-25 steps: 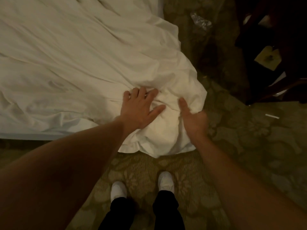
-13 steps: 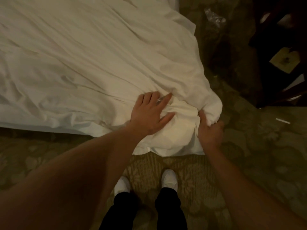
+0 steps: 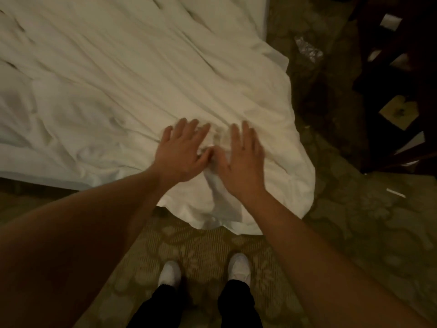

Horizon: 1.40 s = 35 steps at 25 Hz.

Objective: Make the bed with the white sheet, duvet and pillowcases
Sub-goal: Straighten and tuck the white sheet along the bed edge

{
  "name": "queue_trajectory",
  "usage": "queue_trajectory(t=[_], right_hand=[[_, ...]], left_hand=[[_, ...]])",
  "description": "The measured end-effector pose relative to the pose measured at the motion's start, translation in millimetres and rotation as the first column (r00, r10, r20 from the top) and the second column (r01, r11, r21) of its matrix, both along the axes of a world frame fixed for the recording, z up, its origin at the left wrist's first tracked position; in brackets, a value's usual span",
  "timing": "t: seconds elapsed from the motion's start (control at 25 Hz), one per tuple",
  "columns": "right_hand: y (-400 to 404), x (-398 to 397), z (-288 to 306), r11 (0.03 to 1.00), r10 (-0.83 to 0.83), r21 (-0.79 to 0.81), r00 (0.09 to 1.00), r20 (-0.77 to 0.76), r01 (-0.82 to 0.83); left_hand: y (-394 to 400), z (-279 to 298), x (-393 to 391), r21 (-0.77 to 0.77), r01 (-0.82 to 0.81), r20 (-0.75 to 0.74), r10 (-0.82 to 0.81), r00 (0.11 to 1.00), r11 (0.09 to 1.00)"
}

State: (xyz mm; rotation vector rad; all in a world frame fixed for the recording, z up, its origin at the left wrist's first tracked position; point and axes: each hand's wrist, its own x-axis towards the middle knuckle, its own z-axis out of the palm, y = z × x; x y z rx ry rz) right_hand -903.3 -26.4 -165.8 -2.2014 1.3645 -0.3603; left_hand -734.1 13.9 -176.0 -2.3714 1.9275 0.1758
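A wrinkled white duvet [image 3: 113, 74] covers the bed and fills the upper left of the head view. Its near corner [image 3: 272, 185] hangs bunched over the bed's corner down to the floor. My left hand [image 3: 183, 152] lies flat on the cloth near that corner, fingers straight and spread. My right hand [image 3: 241, 159] lies flat just beside it, fingers straight, slightly blurred. The thumbs almost touch. Neither hand grips the fabric. No pillowcases are in view.
Patterned green carpet [image 3: 366, 228] surrounds the bed. My white shoes [image 3: 238, 266] stand close to the hanging corner. Dark wooden furniture [image 3: 397, 79] with a paper tag [image 3: 398, 111] stands at the right. A crumpled clear wrapper [image 3: 307, 49] and a small white strip [image 3: 396, 192] lie on the floor.
My right hand has let go of the bunched corner and moved up onto the cloth, flat beside the left. The left hand stays flat on the duvet.
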Motion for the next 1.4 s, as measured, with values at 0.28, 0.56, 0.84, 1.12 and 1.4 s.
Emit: queue_trajectory(t=[0.28,0.56,0.84,1.12,1.4], right_hand=[[71,119,-13,0.929,0.366,0.019,0.906,-0.211,-0.370],[61,125,-45,0.964,0.231,0.014,0.809,-0.541,-0.265],[107,288,-7,0.986,0.162,0.090,0.951,-0.264,-0.143],[110,286,-82,0.971,0.079,-0.191,0.946,-0.315,-0.145],[120,294,-68,0.989,0.048,-0.118,0.942,-0.331,-0.092]], left_hand=[[88,12,161,0.166,-0.069,0.114,0.050,0.992,0.984],[113,8,277,0.062,-0.026,0.080,0.021,0.997,0.998],[103,-6,301,0.090,-0.042,-0.046,0.046,0.998,0.995],[115,-36,341,-0.124,0.169,-0.120,-0.184,0.976,0.978],[122,-28,379,-0.235,0.185,0.056,-0.177,0.983,0.954]])
